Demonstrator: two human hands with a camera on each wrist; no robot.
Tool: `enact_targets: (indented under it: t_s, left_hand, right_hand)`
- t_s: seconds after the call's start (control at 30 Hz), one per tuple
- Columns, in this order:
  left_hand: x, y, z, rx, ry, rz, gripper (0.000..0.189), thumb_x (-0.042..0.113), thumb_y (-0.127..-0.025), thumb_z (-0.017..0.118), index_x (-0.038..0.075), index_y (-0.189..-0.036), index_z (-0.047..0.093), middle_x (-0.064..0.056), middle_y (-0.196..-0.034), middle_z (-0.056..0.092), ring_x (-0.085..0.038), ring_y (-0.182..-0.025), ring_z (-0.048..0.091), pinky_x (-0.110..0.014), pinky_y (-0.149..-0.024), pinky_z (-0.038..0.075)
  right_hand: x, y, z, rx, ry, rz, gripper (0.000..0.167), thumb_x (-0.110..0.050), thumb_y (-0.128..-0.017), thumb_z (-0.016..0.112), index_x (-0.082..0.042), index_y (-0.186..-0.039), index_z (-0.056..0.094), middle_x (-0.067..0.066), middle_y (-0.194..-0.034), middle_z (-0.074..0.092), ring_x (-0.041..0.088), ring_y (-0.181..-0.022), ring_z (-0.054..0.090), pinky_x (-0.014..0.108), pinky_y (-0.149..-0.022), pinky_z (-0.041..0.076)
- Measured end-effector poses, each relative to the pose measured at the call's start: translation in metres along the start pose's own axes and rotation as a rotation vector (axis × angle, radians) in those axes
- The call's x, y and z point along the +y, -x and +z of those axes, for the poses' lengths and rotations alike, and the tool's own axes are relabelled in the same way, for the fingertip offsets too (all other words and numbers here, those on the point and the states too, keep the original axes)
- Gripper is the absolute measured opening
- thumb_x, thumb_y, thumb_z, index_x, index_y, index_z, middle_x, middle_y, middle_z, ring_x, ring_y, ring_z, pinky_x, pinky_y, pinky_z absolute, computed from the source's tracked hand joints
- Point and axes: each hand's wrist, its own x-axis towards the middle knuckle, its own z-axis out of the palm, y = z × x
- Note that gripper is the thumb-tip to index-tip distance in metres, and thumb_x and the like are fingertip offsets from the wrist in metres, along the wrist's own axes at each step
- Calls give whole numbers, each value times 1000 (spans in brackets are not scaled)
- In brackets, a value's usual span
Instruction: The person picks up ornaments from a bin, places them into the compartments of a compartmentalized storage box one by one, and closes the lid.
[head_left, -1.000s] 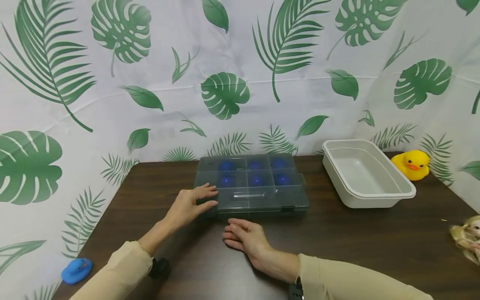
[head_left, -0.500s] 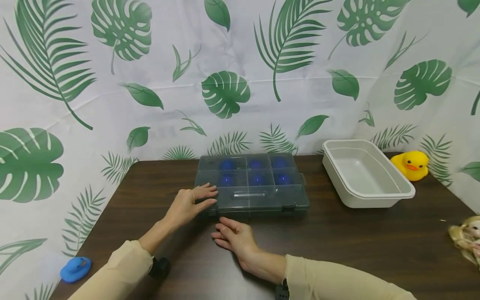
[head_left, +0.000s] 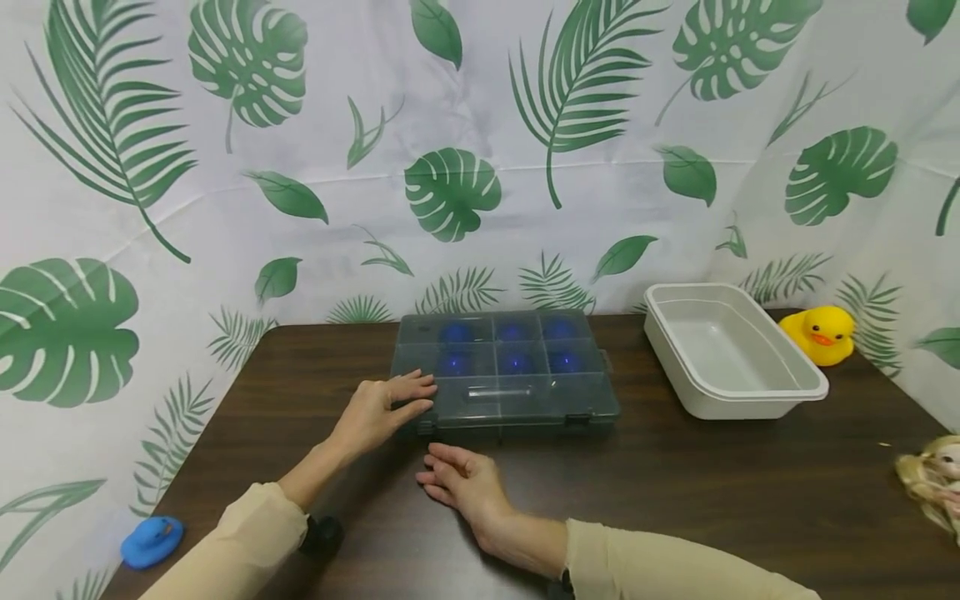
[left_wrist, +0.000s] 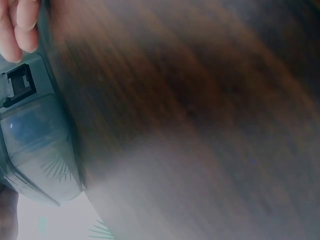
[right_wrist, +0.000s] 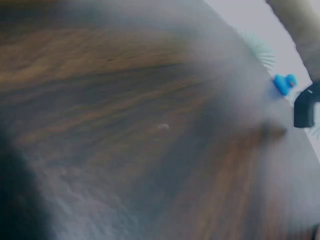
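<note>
A clear plastic compartment box [head_left: 558, 400] lies with its lid down on the table in the head view. Several blue balls [head_left: 516, 362] show through the lid, in separate compartments. My left hand [head_left: 378, 408] rests on the box's left front corner, fingers and thumb apart on the lid. Just in front of the left latch [head_left: 426, 427], my right hand [head_left: 465, 487] hovers with loosely bent fingers and holds nothing. In the left wrist view, fingertips [left_wrist: 25, 35] appear beside the dark latch [left_wrist: 21, 84]; whose they are, I cannot tell. The right wrist view is blurred.
On the dark wooden table [head_left: 675, 492], a white tub [head_left: 757, 404] stands right of the box, with a yellow rubber duck [head_left: 823, 335] beside it. A blue duck [head_left: 152, 542] sits at the left edge, a blond doll [head_left: 933, 475] at the right.
My right hand has moved left along the front of the box to near the left latch, then slightly back toward me. The left hand has stayed on the corner.
</note>
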Motion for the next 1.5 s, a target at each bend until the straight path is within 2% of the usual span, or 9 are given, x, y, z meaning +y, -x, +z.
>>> enact_targets:
  t_s: [0.2, 0.4, 0.53, 0.8, 0.97, 1.3, 1.5]
  left_hand:
    - [0, -1, 0, -10, 11, 0, 27, 13, -84, 70, 3, -109, 71, -10, -115, 67, -26, -119, 56, -42, -94, 48]
    - [0, -1, -1, -4, 9, -7, 27, 13, -83, 70, 3, -108, 71, -9, -115, 67, -26, -119, 56, -42, -94, 48]
    - [0, 1, -2, -5, 5, -15, 27, 13, -83, 70, 3, -108, 71, -10, -115, 67, -26, -118, 56, -43, -94, 48]
    - [0, 1, -2, -9, 4, -18, 27, 14, -83, 70, 5, -109, 71, -9, -115, 67, -24, -119, 56, -42, -94, 48]
    - [-1, 1, -1, -6, 4, -20, 27, 14, -83, 71, 5, -109, 71, -8, -115, 67, -24, -119, 56, -42, -94, 48]
    - [-2, 1, 1, -4, 1, -18, 26, 13, -83, 71, 4, -108, 71, -8, -115, 67, -24, -118, 56, -42, -94, 48]
    - [0, 1, 0, -4, 2, -9, 26, 12, -83, 71, 3, -108, 71, -9, -114, 67, -24, -118, 56, -42, -94, 48]
  right_hand:
    - [-1, 0, 1, 7, 9, -6, 46, -2, -98, 45, 17, -138, 30, 32, -138, 41, 25, -102, 65, 33, -87, 54]
    - [0, -4, 3, -7, 13, -17, 44, 2, -97, 44, 17, -137, 31, 33, -134, 44, 25, -100, 65, 33, -86, 54]
    - [1, -3, 0, -6, 13, 1, 40, 2, -96, 46, 17, -132, 38, 30, -124, 53, 22, -95, 67, 31, -83, 55]
    - [-3, -12, 0, 32, -37, 17, 21, 3, -92, 54, 11, -111, 49, 12, -92, 65, 14, -79, 69, 26, -74, 57]
    - [-4, -21, 5, 68, -81, 3, 15, -2, -92, 58, 8, -102, 54, 12, -85, 69, 14, -73, 69, 28, -72, 58]
    - [-6, -27, 14, 112, -91, 54, 37, -22, -94, 59, 13, -101, 59, 11, -81, 70, 18, -72, 70, 28, -66, 58]
    - [-8, -28, 15, 99, -69, 75, 40, -28, -95, 56, 12, -102, 60, 12, -82, 71, 20, -75, 71, 30, -67, 58]
